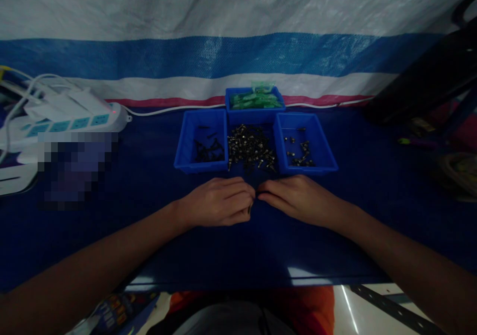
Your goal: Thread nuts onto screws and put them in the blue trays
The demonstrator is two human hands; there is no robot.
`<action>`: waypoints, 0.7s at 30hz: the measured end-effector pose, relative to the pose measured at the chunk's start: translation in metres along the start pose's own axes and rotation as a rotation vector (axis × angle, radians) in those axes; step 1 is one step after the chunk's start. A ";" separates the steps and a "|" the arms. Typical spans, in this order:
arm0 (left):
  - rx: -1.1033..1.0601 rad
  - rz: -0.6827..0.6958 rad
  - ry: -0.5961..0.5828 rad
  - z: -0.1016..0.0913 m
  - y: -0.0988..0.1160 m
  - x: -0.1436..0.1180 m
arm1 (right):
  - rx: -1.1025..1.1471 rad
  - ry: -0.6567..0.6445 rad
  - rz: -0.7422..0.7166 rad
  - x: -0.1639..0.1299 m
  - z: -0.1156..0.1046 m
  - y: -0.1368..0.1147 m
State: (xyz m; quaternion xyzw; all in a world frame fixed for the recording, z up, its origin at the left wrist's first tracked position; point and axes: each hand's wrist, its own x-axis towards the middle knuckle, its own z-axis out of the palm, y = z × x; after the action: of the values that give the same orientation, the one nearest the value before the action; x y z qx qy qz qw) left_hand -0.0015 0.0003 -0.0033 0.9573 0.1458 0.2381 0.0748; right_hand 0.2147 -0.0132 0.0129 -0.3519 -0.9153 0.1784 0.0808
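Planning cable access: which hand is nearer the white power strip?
Left: the left hand is right of the power strip, closer to the wearer; the right hand is farther right.

Bare hands & forearms; gray/blk clothing nr waist.

beyond left hand: left tray, smooth blue plastic | beyond right hand: right tray, same plastic | ahead, between both: small parts, shiny metal, some duller | farther ahead: packets, glossy green film | under hands: tabletop, smooth, glossy near edge | farthest: striped sheet, crinkled woven plastic
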 end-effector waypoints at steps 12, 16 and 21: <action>0.007 -0.187 -0.145 0.001 -0.003 0.005 | 0.010 -0.004 -0.018 -0.002 0.001 0.000; 0.106 -0.213 -0.221 0.002 -0.003 0.007 | -0.025 -0.003 0.002 -0.002 0.002 0.000; 0.107 -0.212 -0.292 0.001 -0.003 0.006 | -0.043 -0.013 0.020 -0.001 0.002 -0.001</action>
State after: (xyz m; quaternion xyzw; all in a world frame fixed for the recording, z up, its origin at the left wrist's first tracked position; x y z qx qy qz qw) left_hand 0.0032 0.0050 -0.0022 0.9635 0.2461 0.0794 0.0687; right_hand 0.2142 -0.0149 0.0111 -0.3613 -0.9160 0.1619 0.0655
